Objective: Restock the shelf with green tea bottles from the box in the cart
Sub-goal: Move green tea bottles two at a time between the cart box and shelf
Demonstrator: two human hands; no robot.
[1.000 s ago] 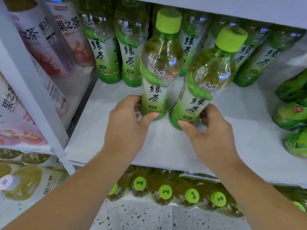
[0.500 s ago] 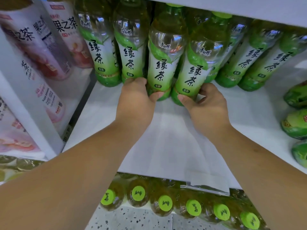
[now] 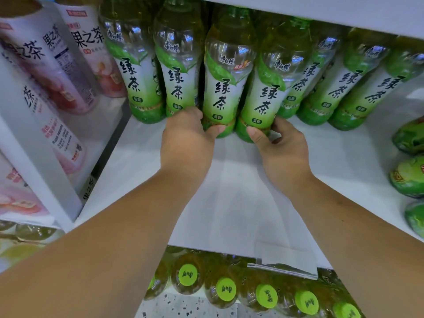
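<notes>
You are looking down into a white shelf (image 3: 229, 214) from a head-worn camera, both bare forearms reaching in from six o'clock.

Your left hand (image 3: 185, 143) sits just left of centre, fingers wrapped low around the base of one green tea bottle (image 3: 226, 88), thumb pressed across its front. Your right hand (image 3: 282, 148), at about three o'clock from the left, grips the base of a second green tea bottle (image 3: 266, 92) the same way. Both bottles stand upright and side by side, touching or nearly so; holding them low probably lets you slide them back without tipping them.

Behind and beside them, running from ten o'clock to two o'clock, a row of shelved green tea bottles (image 3: 137, 83) stands with labels facing forward. Your two sit in front of that row, seemingly starting a new front row. Their caps are hidden under the shelf above.

At nine o'clock, past a white divider (image 3: 39, 157), are pink fruit tea bottles (image 3: 75, 65). At three o'clock, green packages (image 3: 408, 175) line the edge. At six o'clock, the lower shelf shows lime-green bottle caps (image 3: 226, 292).

The box and cart are not in view.
</notes>
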